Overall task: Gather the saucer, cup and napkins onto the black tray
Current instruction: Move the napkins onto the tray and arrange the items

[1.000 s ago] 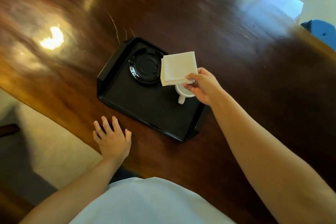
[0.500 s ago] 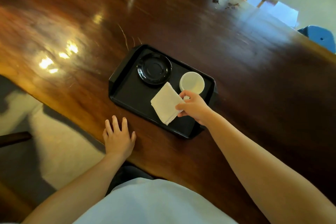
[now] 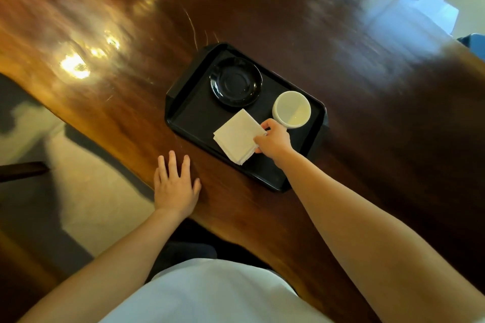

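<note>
Down go the napkins (image 3: 238, 137) — a second ago they were held up over the cup, and now the white folded stack lies flat on the black tray (image 3: 199, 123), near its front rim. Right hand (image 3: 274, 140) reaches in from the lower right with the arm stretched long across the counter (image 3: 367, 102), fingers curled over the stack's right corner, thumb on top, pinching that edge; it is closed on the napkins, not spread. Left hand (image 3: 175, 184) sits palm down, fingers fanned wide, flat on the wood just short of the tray's near-left side, holding nothing, same place as before.

Edges now: the stack's lower corner comes close to the tray's front lip but stays inside it. The cup (image 3: 291, 109) stands upright in the right part of the tray, just beyond the right hand's knuckles, close to the far rim. The saucer (image 3: 236, 85) lies in the far-left part, its rim just beside the napkins' top corner; whether they touch I cannot tell. Bare tray floor shows to the left of the stack. Broad glossy counter lies open all round the tray, and the counter's near edge runs just behind the left hand.

Count: one tray, one black saucer, one white cup, one stack of napkins, two hands.
</note>
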Available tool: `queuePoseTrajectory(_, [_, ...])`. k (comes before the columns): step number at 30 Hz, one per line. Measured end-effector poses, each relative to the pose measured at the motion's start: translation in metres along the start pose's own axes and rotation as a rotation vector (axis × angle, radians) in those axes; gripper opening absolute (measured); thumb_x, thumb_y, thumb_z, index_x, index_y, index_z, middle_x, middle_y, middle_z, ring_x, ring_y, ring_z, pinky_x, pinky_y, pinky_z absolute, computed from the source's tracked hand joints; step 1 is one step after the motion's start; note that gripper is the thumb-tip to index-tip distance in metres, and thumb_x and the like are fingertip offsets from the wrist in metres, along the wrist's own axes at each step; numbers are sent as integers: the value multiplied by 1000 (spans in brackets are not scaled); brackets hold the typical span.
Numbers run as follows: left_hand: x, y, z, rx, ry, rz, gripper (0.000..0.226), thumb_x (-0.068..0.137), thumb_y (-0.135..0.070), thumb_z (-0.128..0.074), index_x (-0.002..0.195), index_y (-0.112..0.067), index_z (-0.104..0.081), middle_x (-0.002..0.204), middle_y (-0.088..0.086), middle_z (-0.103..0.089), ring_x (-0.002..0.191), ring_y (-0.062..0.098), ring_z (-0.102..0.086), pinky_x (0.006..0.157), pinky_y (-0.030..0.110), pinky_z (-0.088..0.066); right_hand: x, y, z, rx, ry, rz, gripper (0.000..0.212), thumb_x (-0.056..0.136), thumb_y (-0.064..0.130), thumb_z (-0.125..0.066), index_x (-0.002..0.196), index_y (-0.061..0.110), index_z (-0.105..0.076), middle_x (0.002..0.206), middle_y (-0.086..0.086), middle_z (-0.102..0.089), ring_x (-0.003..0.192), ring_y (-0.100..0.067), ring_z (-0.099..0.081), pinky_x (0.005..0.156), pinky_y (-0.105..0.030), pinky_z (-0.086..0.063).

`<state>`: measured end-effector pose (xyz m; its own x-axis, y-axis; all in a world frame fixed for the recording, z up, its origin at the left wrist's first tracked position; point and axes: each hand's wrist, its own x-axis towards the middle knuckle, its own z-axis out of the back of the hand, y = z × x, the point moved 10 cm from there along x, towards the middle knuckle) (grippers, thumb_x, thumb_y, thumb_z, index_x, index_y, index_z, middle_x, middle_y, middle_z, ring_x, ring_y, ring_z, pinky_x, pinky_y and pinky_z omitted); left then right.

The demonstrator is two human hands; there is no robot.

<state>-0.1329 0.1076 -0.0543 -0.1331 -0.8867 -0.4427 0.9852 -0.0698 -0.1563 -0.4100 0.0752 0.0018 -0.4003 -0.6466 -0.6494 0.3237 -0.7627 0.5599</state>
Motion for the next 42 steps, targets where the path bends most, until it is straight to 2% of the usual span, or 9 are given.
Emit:
queuePoseTrajectory(4, [0, -2, 0, 12, 7, -3, 73, 97, -53, -37, 157, -20, -11, 166, 16, -3, 152, 39, 5, 121, 51, -8, -1, -8, 1, -22, -36, -23, 35, 91, 4, -61, 122, 21, -55, 129, -13, -53, 106, -29, -64, 86, -44, -61])
queuePoseTrajectory(9, [-1, -5, 0, 39, 11, 8, 73, 97, -52, -36, 157, -18, -12, 166, 17, -3, 151, 41, 4, 121, 51, -9, -11, -11, 5, -52, -13, 4, 54, 97, 6, -54, 148, 19, -41, 145, -12, -48, 127, -30, -54, 83, -32, -50])
queuePoseTrajectory(13, [1, -6, -3, 45, 14, 31, 73, 96, -53, -36, 157, -19, -13, 166, 17, -3, 151, 41, 3, 121, 52, -7, -19, -27, 23, 22, -101, 15, 40, 97, 9, -55, 136, 13, -55, 138, -9, -58, 120, -26, -60, 100, -41, -53])
queuePoseTrajectory(16, [1, -7, -4, 59, 16, 46, 74, 95, -53, -37, 156, -18, -14, 166, 17, -4, 151, 41, 2, 120, 53, -7, -18, -54, 39, 165, -204, -95, 21, 96, 12, -55, 115, 14, -65, 114, -11, -69, 93, -21, -72, 85, -39, -61])
queuePoseTrajectory(19, [2, -7, -6, 77, 25, 57, 75, 95, -53, -37, 156, -18, -13, 165, 18, -4, 151, 42, 2, 120, 54, -7, -15, -74, 45, 380, -218, -232, 27, 97, 11, -57, 123, 12, -61, 103, -9, -69, 81, -20, -73, 72, -31, -63])
queuePoseTrajectory(24, [4, -5, -9, 93, 48, 64, 75, 95, -53, -36, 157, -18, -10, 166, 17, -1, 151, 42, 3, 120, 53, -5, -9, -67, 26, 752, -52, -388, 38, 99, 12, -57, 137, 8, -53, 120, -16, -67, 101, -30, -70, 78, -36, -60])
queuePoseTrajectory(27, [4, -5, -7, 109, 58, 63, 75, 96, -54, -34, 157, -19, -8, 166, 17, 0, 151, 42, 4, 121, 52, -6, -4, -60, 15, 867, 9, -430, 42, 102, 15, -53, 142, 6, -47, 133, -18, -63, 109, -29, -68, 70, -30, -57])
queuePoseTrajectory(32, [4, -6, -7, 121, 63, 71, 75, 95, -55, -34, 156, -19, -7, 166, 16, 1, 151, 41, 5, 121, 52, -6, 10, -64, 23, 960, -76, -360, 36, 100, 6, -48, 134, -7, -48, 137, -25, -57, 73, -16, -65, 71, -25, -57])
queuePoseTrajectory(42, [6, -8, -11, 129, 70, 102, 77, 95, -54, -35, 157, -17, -9, 165, 18, 1, 151, 43, 6, 120, 53, -3, 11, -83, 62, 1127, -195, -344, 44, 97, 1, -54, 140, -4, -42, 141, -22, -52, 77, -19, -65, 66, -25, -60])
